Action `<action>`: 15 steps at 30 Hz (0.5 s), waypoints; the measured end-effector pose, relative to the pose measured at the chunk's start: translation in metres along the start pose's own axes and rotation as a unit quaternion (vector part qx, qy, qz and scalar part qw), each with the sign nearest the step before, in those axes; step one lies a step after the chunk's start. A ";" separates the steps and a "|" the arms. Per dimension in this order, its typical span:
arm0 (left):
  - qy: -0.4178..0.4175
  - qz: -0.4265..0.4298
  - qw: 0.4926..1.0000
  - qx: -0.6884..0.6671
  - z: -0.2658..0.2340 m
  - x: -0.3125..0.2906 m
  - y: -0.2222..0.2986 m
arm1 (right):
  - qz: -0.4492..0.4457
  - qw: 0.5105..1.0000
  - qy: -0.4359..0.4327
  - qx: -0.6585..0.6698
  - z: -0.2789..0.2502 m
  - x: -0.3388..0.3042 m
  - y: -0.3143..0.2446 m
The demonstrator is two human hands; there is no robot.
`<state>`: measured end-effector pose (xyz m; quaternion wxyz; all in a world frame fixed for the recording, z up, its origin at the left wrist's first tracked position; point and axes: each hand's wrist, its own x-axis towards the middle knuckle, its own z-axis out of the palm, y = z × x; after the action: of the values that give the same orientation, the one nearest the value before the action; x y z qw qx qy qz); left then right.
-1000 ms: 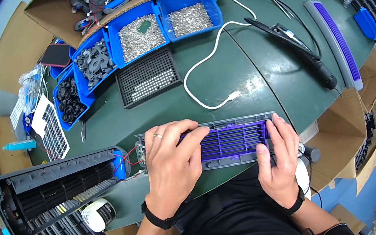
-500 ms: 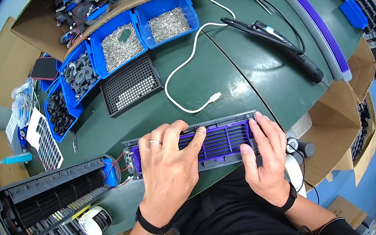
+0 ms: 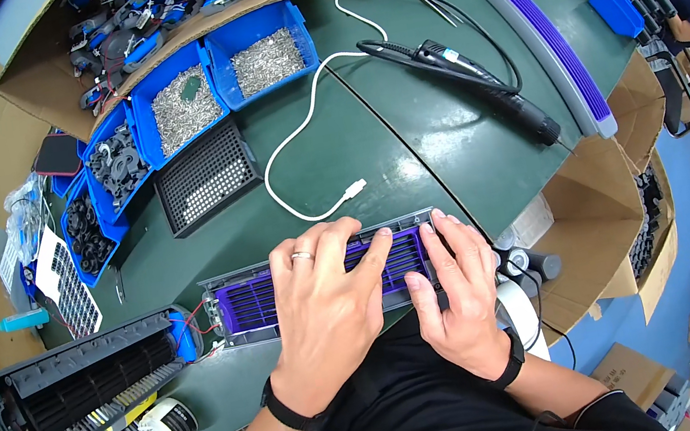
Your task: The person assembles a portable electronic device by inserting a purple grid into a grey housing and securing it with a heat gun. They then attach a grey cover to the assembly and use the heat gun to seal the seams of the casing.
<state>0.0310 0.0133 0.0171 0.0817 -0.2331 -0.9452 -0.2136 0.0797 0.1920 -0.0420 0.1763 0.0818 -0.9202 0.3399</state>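
Note:
A purple slatted grille (image 3: 250,306) sits in a long grey plastic housing (image 3: 279,258) at the near edge of the table. My left hand (image 3: 323,302) lies across its middle, fingertips at the far edge and thumb stretched over the slats. My right hand (image 3: 465,310) rests at the right end, fingers extended and thumb on the near side. Both hands press from above, and the left covers part of the grille. Red wires run from the housing's left end to an open grey shell (image 3: 82,345) with a black finned roller (image 3: 95,368) inside.
Blue bins of small metal parts (image 3: 267,61) and dark rubber parts (image 3: 115,168) stand behind a black perforated tray (image 3: 205,180). A white cable (image 3: 290,114), a black electric screwdriver (image 3: 489,88) and a grey-purple unit (image 3: 551,50) lie beyond. Cardboard boxes (image 3: 595,218) flank the right.
My left hand has slid right along the grille, uncovering more of its left part. My right hand stays at the right end. The whole view has shifted, so the table appears farther left.

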 end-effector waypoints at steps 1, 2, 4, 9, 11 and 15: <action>-0.003 0.001 1.000 0.000 0.001 0.001 0.001 | 0.002 1.000 0.002 0.005 0.000 0.000 0.000; -0.005 0.003 1.000 0.000 0.003 0.001 0.001 | 0.004 1.000 0.005 0.010 0.001 0.000 0.000; -0.009 0.003 1.000 -0.002 0.004 0.002 0.002 | 0.010 1.000 0.012 0.021 0.001 0.000 0.000; 0.004 0.003 1.000 -0.015 0.006 0.006 0.003 | 0.009 0.999 0.022 0.022 0.002 -0.001 0.001; 0.040 -0.014 0.998 -0.038 0.012 0.009 0.007 | 0.007 1.000 0.024 0.019 0.002 -0.002 0.001; 0.103 -0.065 0.990 -0.071 0.030 0.016 0.011 | 0.008 0.999 0.022 0.030 0.003 -0.001 0.000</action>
<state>0.0209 0.0416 -0.0016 0.1480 -0.1528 -0.9273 -0.3082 0.0801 0.1902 -0.0447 0.1914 0.0718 -0.9061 0.3704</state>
